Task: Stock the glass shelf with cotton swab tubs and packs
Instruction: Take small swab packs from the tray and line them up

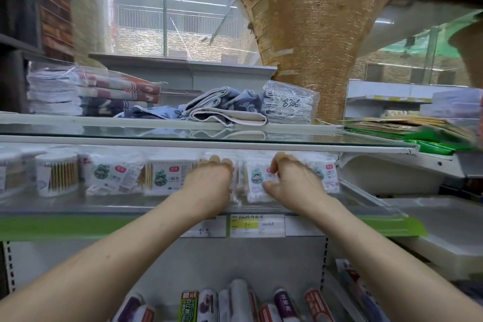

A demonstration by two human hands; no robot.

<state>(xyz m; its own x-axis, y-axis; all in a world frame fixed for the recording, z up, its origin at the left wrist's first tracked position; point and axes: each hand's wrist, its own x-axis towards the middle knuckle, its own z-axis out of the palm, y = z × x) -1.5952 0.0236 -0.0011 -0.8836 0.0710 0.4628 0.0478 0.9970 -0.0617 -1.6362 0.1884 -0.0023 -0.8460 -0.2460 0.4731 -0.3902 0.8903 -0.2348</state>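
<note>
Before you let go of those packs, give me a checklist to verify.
1. Grip of the right hand on the cartoon-label pack: ok, thumb and fingers pinch it.
2. Hold of the left hand on the neighbouring pack: ok, fingers curl over its top.
3. Cartoon-label pack upright, label facing out: ok.
4. Neighbouring pack's label facing out: cannot tell, the hand hides it.
5. Fingertips below the glass top: ok.
6. Tubs at the far left upright: ok.
</note>
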